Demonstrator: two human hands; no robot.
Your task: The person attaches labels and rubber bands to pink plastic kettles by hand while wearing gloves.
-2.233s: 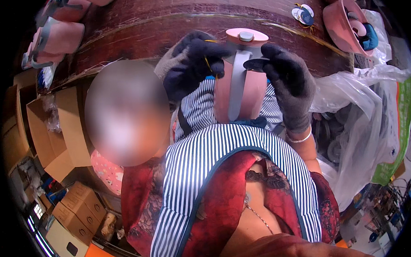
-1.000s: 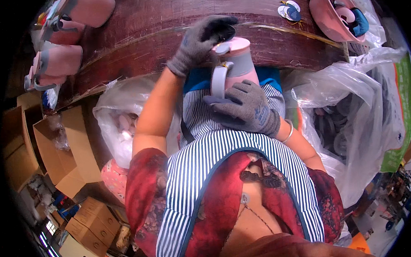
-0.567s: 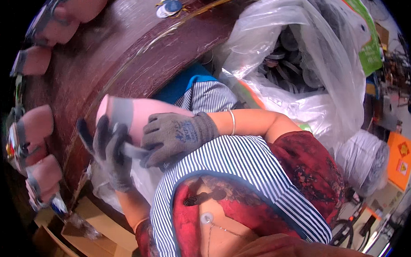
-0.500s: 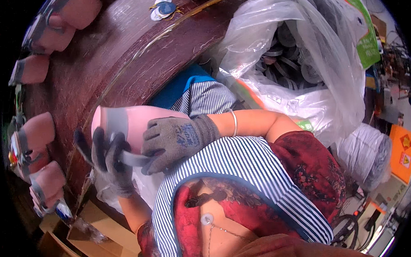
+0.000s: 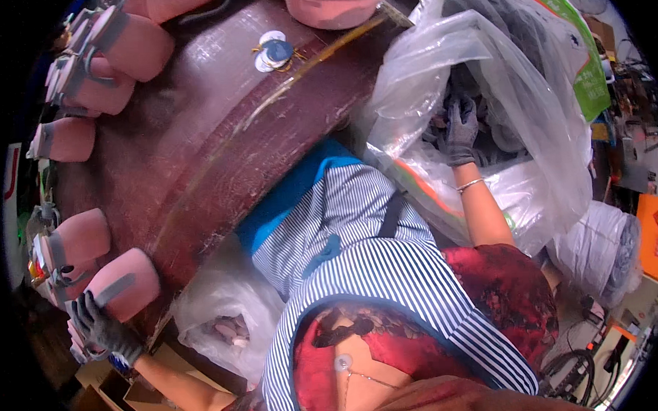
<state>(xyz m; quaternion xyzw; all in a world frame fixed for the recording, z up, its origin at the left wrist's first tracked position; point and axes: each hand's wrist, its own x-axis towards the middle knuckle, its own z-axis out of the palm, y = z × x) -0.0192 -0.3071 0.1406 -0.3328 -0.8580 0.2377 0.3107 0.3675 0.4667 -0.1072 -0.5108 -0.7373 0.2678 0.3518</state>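
At the left edge of the table, my gloved left hand (image 5: 107,333) has its fingers at the grey collar end of a pink jug (image 5: 134,283) lying tilted there. The jug has a grey handle along its side. My right hand (image 5: 462,125), in a grey glove, reaches into a large clear plastic bag (image 5: 412,94) at the right. Its fingers are apart among the dark grey round pieces (image 5: 506,138), and I see nothing held in it. Part of the fingers is lost among those pieces.
More pink jugs (image 5: 141,49) line the table's left side. On the tabletop (image 5: 189,131) lie round tags (image 5: 273,51); a pink basin (image 5: 336,8) stands farther back. A smaller plastic bag (image 5: 224,303) with pink pieces and cardboard boxes (image 5: 177,366) are below left.
The pink jug has gone from my lap to the table's left edge with my left hand. My right hand has left it and moved into the large bag. The view has shifted slightly.
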